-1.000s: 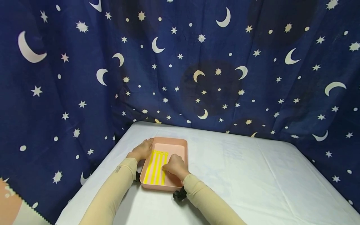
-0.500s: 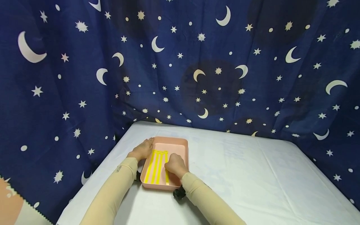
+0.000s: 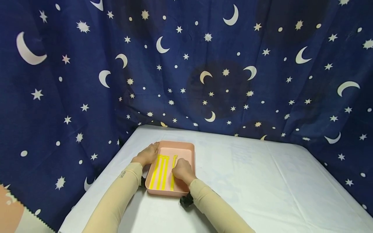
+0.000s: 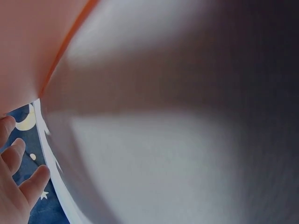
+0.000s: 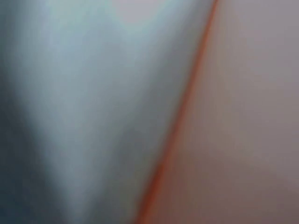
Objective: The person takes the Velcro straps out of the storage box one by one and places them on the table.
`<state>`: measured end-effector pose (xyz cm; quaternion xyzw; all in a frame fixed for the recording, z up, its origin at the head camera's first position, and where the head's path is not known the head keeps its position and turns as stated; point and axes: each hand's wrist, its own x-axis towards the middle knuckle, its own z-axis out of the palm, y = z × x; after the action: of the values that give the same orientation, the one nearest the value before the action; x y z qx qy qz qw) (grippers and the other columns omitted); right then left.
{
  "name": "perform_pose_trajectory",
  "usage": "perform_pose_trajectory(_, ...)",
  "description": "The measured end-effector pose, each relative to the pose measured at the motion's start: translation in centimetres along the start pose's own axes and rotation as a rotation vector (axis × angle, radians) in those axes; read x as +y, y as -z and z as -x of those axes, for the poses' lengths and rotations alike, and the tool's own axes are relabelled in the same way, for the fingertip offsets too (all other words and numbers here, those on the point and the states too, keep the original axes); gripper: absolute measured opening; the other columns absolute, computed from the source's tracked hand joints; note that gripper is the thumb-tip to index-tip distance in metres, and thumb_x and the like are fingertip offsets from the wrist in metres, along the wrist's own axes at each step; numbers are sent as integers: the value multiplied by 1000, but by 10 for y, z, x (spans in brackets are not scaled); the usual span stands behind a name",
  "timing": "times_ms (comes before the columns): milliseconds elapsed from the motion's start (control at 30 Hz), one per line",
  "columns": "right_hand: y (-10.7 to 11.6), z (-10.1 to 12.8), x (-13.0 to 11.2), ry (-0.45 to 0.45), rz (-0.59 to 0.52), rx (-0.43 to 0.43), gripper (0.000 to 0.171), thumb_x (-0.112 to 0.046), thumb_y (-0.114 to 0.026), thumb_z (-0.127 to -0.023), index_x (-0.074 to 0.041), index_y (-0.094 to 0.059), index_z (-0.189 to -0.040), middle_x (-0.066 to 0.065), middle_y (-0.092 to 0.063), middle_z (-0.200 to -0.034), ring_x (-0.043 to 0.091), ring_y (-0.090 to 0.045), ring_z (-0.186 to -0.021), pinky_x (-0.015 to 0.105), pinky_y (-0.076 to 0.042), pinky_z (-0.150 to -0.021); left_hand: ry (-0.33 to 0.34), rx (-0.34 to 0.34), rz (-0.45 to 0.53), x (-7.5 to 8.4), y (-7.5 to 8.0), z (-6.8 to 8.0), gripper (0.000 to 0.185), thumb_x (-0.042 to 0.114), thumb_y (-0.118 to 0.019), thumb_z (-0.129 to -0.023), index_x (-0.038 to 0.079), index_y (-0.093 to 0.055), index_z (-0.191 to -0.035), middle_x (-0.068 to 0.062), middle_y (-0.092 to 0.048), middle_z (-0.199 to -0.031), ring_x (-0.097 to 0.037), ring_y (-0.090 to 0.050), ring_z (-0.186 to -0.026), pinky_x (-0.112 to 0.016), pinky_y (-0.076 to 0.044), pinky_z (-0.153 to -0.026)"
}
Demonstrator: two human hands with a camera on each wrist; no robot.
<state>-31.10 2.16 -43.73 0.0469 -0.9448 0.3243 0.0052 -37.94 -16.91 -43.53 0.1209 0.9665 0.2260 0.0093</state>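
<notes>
In the head view a shallow pink tray (image 3: 176, 144) stands on the white-covered table. Three long yellow strips (image 3: 159, 174) lie side by side in its left half, with small shapes at their far ends. A fourth yellow strip (image 3: 173, 183) lies apart to their right, and my right hand (image 3: 183, 170) pinches it near its middle, partly covering it. My left hand (image 3: 148, 154) rests at the tray's left rim. The left wrist view shows its fingers (image 4: 35, 186) loosely extended beside the tray wall. The right wrist view holds only the blurred tray edge (image 5: 180, 112).
White cloth (image 3: 250, 174) covers the table, stretching away to the right of the tray. A dark blue curtain (image 3: 186, 81) with moons and stars hangs behind and to the left. A black wrist device (image 3: 186, 200) sits under my right wrist, close to the tray's near right corner.
My right hand has shifted slightly right, and the fourth yellow strip has moved right with it, widening the gap from the other three. My left hand has stayed in place.
</notes>
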Motion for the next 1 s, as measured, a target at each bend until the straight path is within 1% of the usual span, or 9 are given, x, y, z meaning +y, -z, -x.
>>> perform_pose_trajectory(100,1,2,1,24,-24,10,42,1,-62,-80,-17,-37,-51,-6,-27,-47,12,-26,-41,20,-20,-39,-15,6,3,-1,0,-1,52,20,-32,-108,-1,-30,-156,-21,-31,-162,-44,-27,-150,-54,-23,-126)
perform_pose_trajectory(200,1,3,3,59,-36,24,50,-1,-65,-80,-18,-32,-46,-9,-23,-43,9,-21,-39,19,-18,-39,-4,1,5,-2,-1,-2,53,22,-32,-109,1,-28,-157,-19,-29,-163,-42,-26,-151,-52,-23,-127)
perform_pose_trajectory(233,1,4,4,68,-40,26,51,-3,-66,-81,-18,-33,-46,-9,-23,-42,9,-22,-39,19,-19,-40,7,-6,10,1,1,1,52,20,-32,-109,0,-27,-157,-19,-28,-163,-42,-25,-151,-52,-21,-127)
perform_pose_trajectory(367,0,2,8,90,-70,25,56,-10,-74,-84,-18,-35,-45,-9,-25,-41,9,-24,-39,19,-22,-42,9,-7,-11,1,1,1,53,22,-31,-109,1,-26,-157,-18,-28,-164,-41,-25,-152,-50,-22,-127)
perform_pose_trajectory(500,-2,-2,12,95,-102,12,58,-13,-75,-87,-18,-38,-43,-9,-27,-39,9,-24,-37,19,-21,-41,14,-17,-6,5,4,3,54,22,-32,-109,0,-25,-158,-18,-27,-164,-40,-24,-152,-50,-21,-128)
perform_pose_trajectory(633,0,-2,13,102,-142,10,55,-13,-74,-89,-16,-43,-44,-7,-33,-40,9,-28,-37,19,-21,-41,12,-12,11,5,5,2,53,21,-32,-109,0,-25,-157,-19,-27,-164,-41,-24,-152,-50,-21,-128)
perform_pose_trajectory(767,1,1,13,104,-180,-8,44,-13,-74,-90,-10,-56,-49,-5,-49,-44,11,-39,-42,19,-29,-43,9,-9,18,2,2,0,53,20,-32,-109,0,-25,-158,-18,-27,-164,-41,-23,-152,-50,-20,-128)
perform_pose_trajectory(867,1,2,12,106,-201,-10,35,-13,-74,-89,-5,-65,-56,-2,-59,-51,12,-45,-47,20,-33,-46,10,-11,20,0,0,0,53,19,-32,-109,1,-25,-158,-18,-26,-165,-41,-22,-152,-51,-20,-128)
perform_pose_trajectory(1000,1,3,12,96,-231,-3,32,-13,-74,-90,-3,-67,-61,2,-64,-55,12,-48,-47,20,-35,-46,9,-6,24,0,-2,0,52,18,-33,-108,0,-26,-157,-19,-27,-164,-41,-23,-152,-52,-21,-127)
